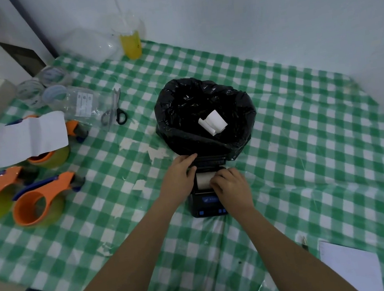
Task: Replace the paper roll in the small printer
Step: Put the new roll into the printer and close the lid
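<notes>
A small black printer with blue buttons sits on the green checked tablecloth at the middle. Its lid stands raised at the back. A white paper roll lies in the open bay. My left hand rests on the printer's left side, fingers up by the lid edge. My right hand covers the right part of the bay, with fingertips curled onto the roll. Just behind the printer stands a bin lined with a black bag, with white paper scraps inside.
Orange tape dispensers and a white sheet lie at the left. Scissors, clear bags and tape rolls are further back. A yellow drink cup stands near the wall. A paper sheet lies at the front right.
</notes>
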